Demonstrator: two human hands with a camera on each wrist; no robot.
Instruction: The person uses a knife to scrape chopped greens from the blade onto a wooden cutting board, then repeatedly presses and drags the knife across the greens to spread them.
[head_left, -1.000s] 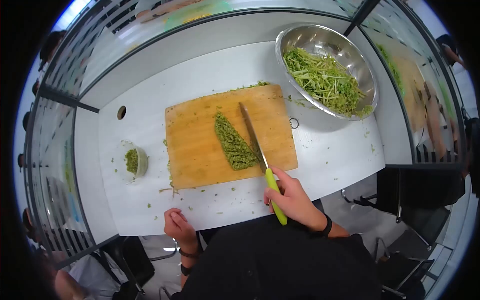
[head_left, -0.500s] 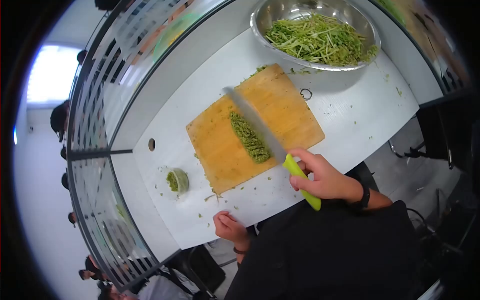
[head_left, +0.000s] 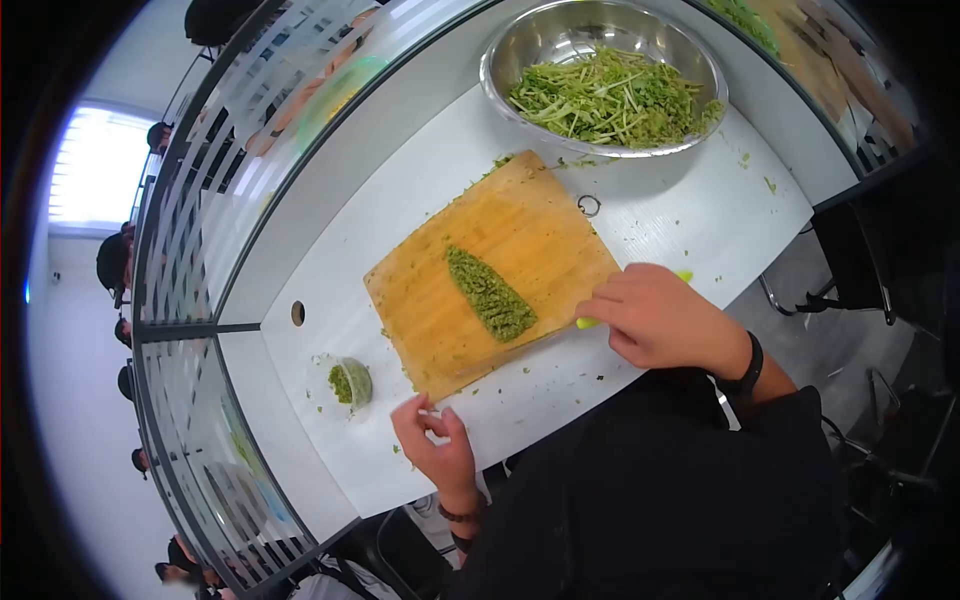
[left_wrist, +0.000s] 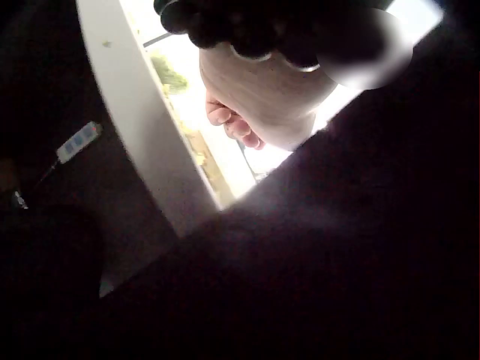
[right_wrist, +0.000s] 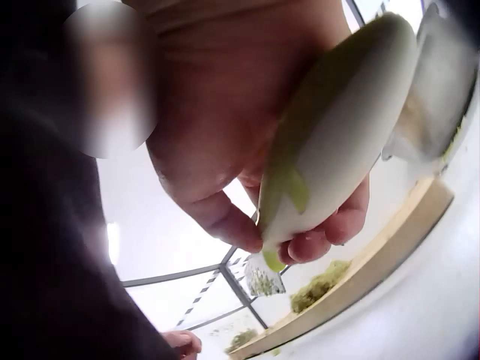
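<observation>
In the head view, my right hand [head_left: 660, 320] grips the knife's green handle [head_left: 587, 323] at the near right corner of the wooden board [head_left: 540, 210]. The blade, seen thinly and blurred, seems to run left along the near edge. The right wrist view shows the green-and-white handle [right_wrist: 337, 127] between thumb and fingers. A heap of chopped greens [head_left: 490, 295] lies mid-board. My left hand [head_left: 435, 445] is by the board's near left corner, thumb and forefinger apart, other fingers bent; whether it touches the board or blade is unclear. The left wrist view shows its bent fingers [left_wrist: 236, 127].
A steel bowl [head_left: 490, 85] of cut green stems [head_left: 610, 95] stands at the back right. Left of the board is a small clear cup [head_left: 362, 383] with chopped greens. Green scraps dot the white table [head_left: 740, 215]; a small ring [head_left: 589, 205] lies beside the board. Low partitions enclose the back and sides.
My right hand has turned over the handle, bringing the blade from across the board to its near edge. My left hand has risen to the board's corner and its thumb and forefinger have parted.
</observation>
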